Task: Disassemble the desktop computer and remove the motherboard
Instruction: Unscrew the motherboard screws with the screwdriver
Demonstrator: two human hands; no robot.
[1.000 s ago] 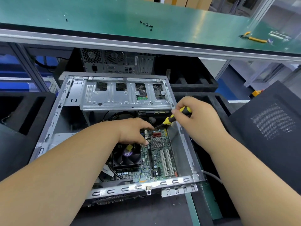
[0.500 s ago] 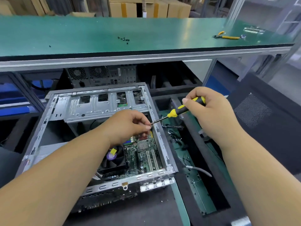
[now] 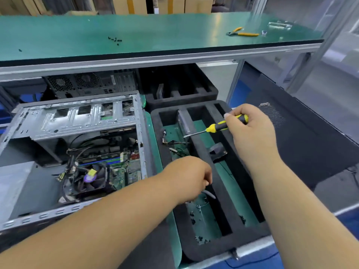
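The open desktop case (image 3: 77,121) lies on its side at the left. Inside it sit the green motherboard (image 3: 124,171) and a black CPU fan (image 3: 91,177) among loose cables. My left hand (image 3: 186,175) hovers to the right of the case, over the black foam tray (image 3: 223,171). Its fingers curl downward and whatever is under them is hidden. My right hand (image 3: 250,136) grips a yellow-and-black screwdriver (image 3: 215,128) above the tray's far end, shaft pointing left. Several small black screws (image 3: 194,218) lie in the tray's left slot.
A black side panel (image 3: 310,148) leans at the right. The green bench (image 3: 155,32) above carries yellow pliers (image 3: 242,33) and several loose screws (image 3: 115,39). Under the bench stand another computer (image 3: 91,82) and a second foam tray (image 3: 180,88).
Both hands left the case and moved right over the foam tray. My left hand came away from the screwdriver tip and dropped low over the tray. The view swung right.
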